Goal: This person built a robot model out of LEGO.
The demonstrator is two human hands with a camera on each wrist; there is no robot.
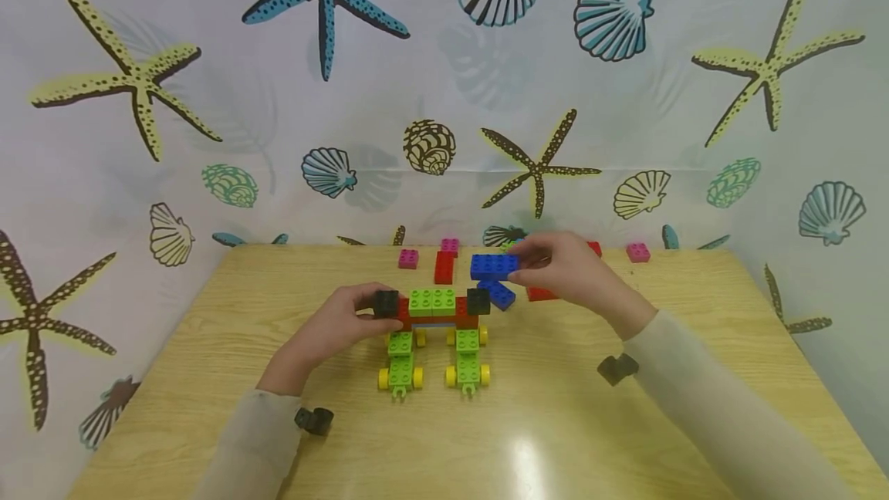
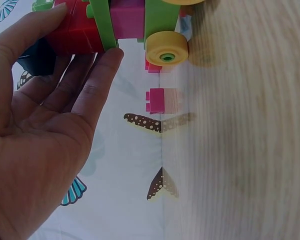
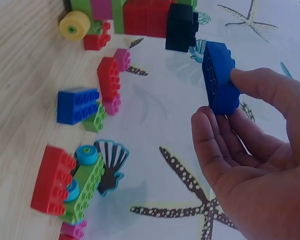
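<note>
Pale sleeves were stretched over the table; a blue brick was pinched aloft by fingers of the right hand, near the wheeled build, gripped by the left hand.

Two hands, two blue bricks, two black bricks and three loose pink bricks are showing.

right hand pinching a blue building brick, yellow-wheeled brick build at top, loose red brick on wood-grain tabletop
</note>
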